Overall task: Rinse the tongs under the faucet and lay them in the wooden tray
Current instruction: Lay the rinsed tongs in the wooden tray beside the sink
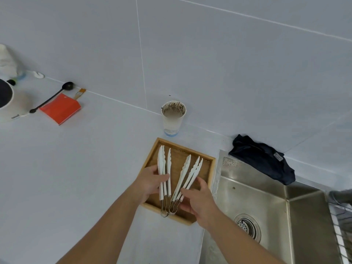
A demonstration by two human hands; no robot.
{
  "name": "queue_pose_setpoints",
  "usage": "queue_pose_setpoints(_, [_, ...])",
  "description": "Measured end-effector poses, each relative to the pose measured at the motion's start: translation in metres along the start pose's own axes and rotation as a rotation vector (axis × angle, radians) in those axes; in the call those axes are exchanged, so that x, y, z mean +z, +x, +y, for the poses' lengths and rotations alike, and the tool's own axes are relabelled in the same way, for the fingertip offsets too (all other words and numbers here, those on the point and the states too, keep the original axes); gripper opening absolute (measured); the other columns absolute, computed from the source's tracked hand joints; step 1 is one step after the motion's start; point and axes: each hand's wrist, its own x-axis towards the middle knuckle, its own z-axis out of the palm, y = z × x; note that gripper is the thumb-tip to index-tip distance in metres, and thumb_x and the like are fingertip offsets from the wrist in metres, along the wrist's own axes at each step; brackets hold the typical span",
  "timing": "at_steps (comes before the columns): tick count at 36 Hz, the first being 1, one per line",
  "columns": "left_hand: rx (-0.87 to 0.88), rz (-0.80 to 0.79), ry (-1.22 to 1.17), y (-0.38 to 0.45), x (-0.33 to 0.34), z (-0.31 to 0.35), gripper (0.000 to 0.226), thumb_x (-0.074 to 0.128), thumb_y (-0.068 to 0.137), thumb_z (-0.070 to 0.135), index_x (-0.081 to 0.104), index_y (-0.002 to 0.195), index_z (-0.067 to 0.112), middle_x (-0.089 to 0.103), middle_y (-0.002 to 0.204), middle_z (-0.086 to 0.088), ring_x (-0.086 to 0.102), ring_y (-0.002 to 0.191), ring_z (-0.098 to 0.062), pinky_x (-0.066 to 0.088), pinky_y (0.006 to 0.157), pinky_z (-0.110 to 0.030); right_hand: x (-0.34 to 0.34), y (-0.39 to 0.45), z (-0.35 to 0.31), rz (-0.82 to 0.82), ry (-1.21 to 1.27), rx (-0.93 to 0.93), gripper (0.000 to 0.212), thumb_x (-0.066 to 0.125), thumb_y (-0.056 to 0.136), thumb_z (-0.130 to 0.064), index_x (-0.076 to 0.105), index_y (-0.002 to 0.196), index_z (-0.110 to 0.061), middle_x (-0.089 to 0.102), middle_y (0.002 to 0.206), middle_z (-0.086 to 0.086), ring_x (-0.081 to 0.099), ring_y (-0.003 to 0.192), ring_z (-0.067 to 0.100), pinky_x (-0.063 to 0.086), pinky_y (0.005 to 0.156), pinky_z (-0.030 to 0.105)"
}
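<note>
A square wooden tray [208, 168] sits on the white counter just left of the steel sink [270, 202]. Over the tray are two bunches of white tongs with wire loops at their near ends. My left hand [150, 182] grips the left bunch of tongs [164, 162], which points straight away from me. My right hand [200, 201] holds the right bunch of tongs [188, 172], which fans out toward the tray's far right corner. The loops of both bunches meet near the tray's front edge. No faucet is in view.
A stained paper cup [173, 118] stands behind the tray by the wall. A dark cloth [262, 159] lies on the sink's back edge. Far left are a red packet [60, 108], a black spoon [51, 98] and a white pot [7, 100]. A wire rack [341, 221] borders the sink's right side.
</note>
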Motion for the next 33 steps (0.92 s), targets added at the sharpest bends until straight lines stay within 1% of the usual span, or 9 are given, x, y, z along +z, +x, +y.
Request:
queue_pose_setpoints(4, [0.058, 0.087, 0.131, 0.004, 0.002, 0.004, 0.033, 0.067, 0.095, 0.015, 0.065, 0.128, 0.017, 0.076, 0.107, -0.002, 0.076, 0.092, -0.02, 0.063, 0.081, -0.04, -0.003, 0.002, -0.001, 0.016, 0.031, -0.011, 0.074, 0.066, 0.093, 0.0, 0.034, 0.149, -0.034, 0.075, 0.115, 0.006, 0.076, 0.096, 0.027, 0.064, 0.078, 0.048])
queue_pose_setpoints(8, [0.117, 0.173, 0.323, 0.006, 0.003, 0.01, 0.048, 0.065, 0.097, 0.022, 0.051, 0.143, 0.023, 0.067, 0.129, -0.001, 0.069, 0.107, -0.02, 0.057, 0.096, -0.046, -0.002, 0.002, 0.001, 0.04, 0.043, -0.027, 0.077, 0.067, 0.092, 0.0, 0.031, 0.152, -0.033, 0.072, 0.12, 0.006, 0.072, 0.104, 0.029, 0.063, 0.081, 0.049])
queue_pose_setpoints(13, [0.144, 0.265, 0.552, 0.008, 0.003, 0.013, 0.063, 0.063, 0.098, 0.034, 0.035, 0.153, 0.024, 0.056, 0.145, -0.003, 0.062, 0.124, -0.026, 0.049, 0.104, -0.045, -0.001, 0.002, 0.0, 0.06, 0.032, -0.036, 0.076, 0.067, 0.092, -0.001, 0.032, 0.153, -0.031, 0.069, 0.124, 0.008, 0.072, 0.103, 0.029, 0.063, 0.081, 0.048])
queue_pose_setpoints(20, [0.224, 0.305, 0.658, 0.009, -0.002, 0.016, 0.052, 0.06, 0.1, 0.031, 0.045, 0.149, 0.022, 0.062, 0.138, -0.004, 0.064, 0.106, -0.017, 0.05, 0.091, -0.029, -0.003, 0.002, -0.001, 0.056, 0.026, -0.054, 0.077, 0.066, 0.092, 0.001, 0.032, 0.154, -0.03, 0.07, 0.121, 0.007, 0.074, 0.1, 0.026, 0.063, 0.082, 0.048])
queue_pose_setpoints(24, [0.226, 0.332, 0.693, 0.01, -0.002, 0.016, 0.047, 0.057, 0.101, 0.034, 0.051, 0.146, 0.023, 0.061, 0.14, -0.002, 0.063, 0.117, -0.02, 0.05, 0.097, -0.031, -0.002, 0.002, -0.003, 0.049, -0.012, -0.066, 0.074, 0.064, 0.094, 0.0, 0.034, 0.154, -0.031, 0.07, 0.121, 0.007, 0.074, 0.099, 0.025, 0.063, 0.084, 0.048])
queue_pose_setpoints(27, [0.24, 0.336, 0.665, 0.011, -0.001, 0.014, 0.041, 0.055, 0.102, 0.033, 0.056, 0.142, 0.023, 0.064, 0.136, -0.001, 0.065, 0.107, -0.015, 0.049, 0.084, -0.02, -0.001, 0.003, -0.006, 0.029, -0.024, -0.064, 0.065, 0.06, 0.098, -0.004, 0.039, 0.152, -0.032, 0.073, 0.116, 0.006, 0.074, 0.099, 0.025, 0.063, 0.084, 0.046])
queue_pose_setpoints(29, [0.237, 0.331, 0.602, 0.01, 0.0, 0.014, 0.042, 0.057, 0.101, 0.032, 0.056, 0.142, 0.022, 0.064, 0.137, -0.001, 0.064, 0.11, -0.016, 0.049, 0.089, -0.024, -0.001, 0.004, -0.009, 0.016, -0.037, -0.064, 0.061, 0.058, 0.099, -0.006, 0.041, 0.152, -0.032, 0.075, 0.112, 0.006, 0.075, 0.097, 0.024, 0.063, 0.082, 0.043])
queue_pose_setpoints(31, [0.239, 0.325, 0.554, 0.009, 0.0, 0.014, 0.041, 0.059, 0.1, 0.03, 0.058, 0.14, 0.021, 0.065, 0.134, 0.0, 0.061, 0.096, -0.005, 0.047, 0.082, -0.018, 0.001, 0.005, -0.012, 0.017, -0.052, -0.066, 0.06, 0.057, 0.1, -0.006, 0.042, 0.152, -0.032, 0.076, 0.109, 0.006, 0.076, 0.094, 0.023, 0.064, 0.077, 0.038])
queue_pose_setpoints(33, [0.251, 0.311, 0.505, 0.01, 0.001, 0.013, 0.036, 0.064, 0.097, 0.03, 0.064, 0.133, 0.024, 0.07, 0.12, 0.007, 0.056, 0.076, 0.005, 0.04, 0.063, -0.007, 0.002, 0.007, -0.014, 0.015, -0.046, -0.066, 0.061, 0.057, 0.099, -0.003, 0.041, 0.152, -0.03, 0.076, 0.109, 0.007, 0.076, 0.093, 0.023, 0.064, 0.073, 0.036])
